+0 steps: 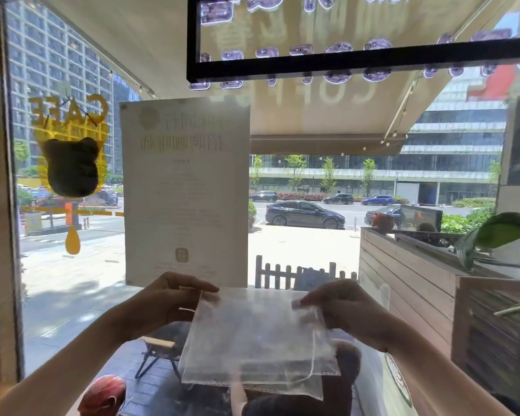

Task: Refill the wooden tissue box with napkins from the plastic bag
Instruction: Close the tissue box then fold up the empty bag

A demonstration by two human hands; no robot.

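Head view, low centre of frame: clear plastic bag (258, 340) held up in front of the window, hanging by its top edge. Left hand (168, 301), lower left of centre, pinching the bag's upper left corner between thumb and curled fingers. Right hand (339, 307), lower right of centre, pinching the upper right corner the same way. Mouth of the bag stretched between the two grips, apparently being pulled open. Contents hard to read through the film; something flat and pale near the bottom, possibly napkins, not certain.

Wooden tissue box: nowhere in frame. Gaze raised toward the glass, so whatever lies below the hands stays out of sight.

Behind the bag, centre of frame: white poster (186, 190) on the window. Upper left: yellow bear sticker (71, 166). Right edge: slatted wooden planter (409, 283) with a green leaf (502, 229) above it. Bottom left: reddish round object (105, 394), unidentified.

Risks from here, as judgement only: thin, slippery film and small corner grips, so one corner easily lost and the bag swinging down. Mouth opened while hanging at a tilt, so napkins liable to slide out and drop. No eyes on the box, so any reach toward it made blind.
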